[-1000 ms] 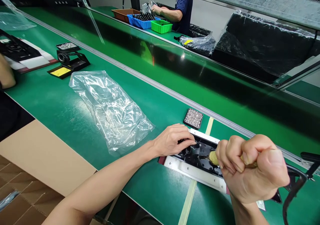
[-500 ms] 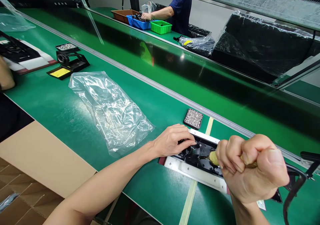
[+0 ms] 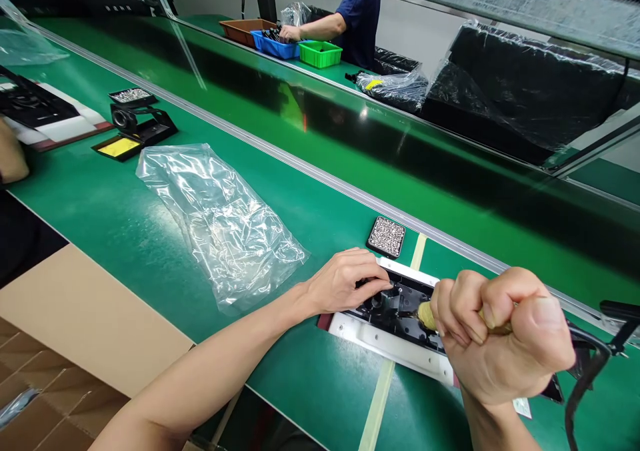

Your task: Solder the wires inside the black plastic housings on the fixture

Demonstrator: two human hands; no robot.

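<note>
A long black plastic panel point(image 3: 413, 295) lies in a white fixture point(image 3: 400, 349) with dark red ends. Over the panel's left part bends my left hand point(image 3: 347, 281), thumb and fingers closed together near its far edge; what sits between the fingertips is hidden. My right hand point(image 3: 505, 334) is wrapped in a fist, thumb on top, around the yellow grip of a soldering iron point(image 3: 427, 315). The iron's thin metal tip points left and touches or nearly touches the panel. A small black tray of tiny metal pieces point(image 3: 387, 236) stands just beyond the fixture.
A clear plastic bag point(image 3: 225, 227) lies left of my hands. Farther left are an iron stand with yellow sponge point(image 3: 120, 147), another metal-piece tray point(image 3: 133, 97) and someone's arm point(image 3: 11, 154). Across the green belt point(image 3: 320, 144), a co-worker's hand point(image 3: 290, 34) reaches into a blue bin point(image 3: 275, 47). A black cable point(image 3: 583, 381) hangs at right.
The view shifts very slightly. Both hands, the soldering iron and the panel otherwise keep their places.
</note>
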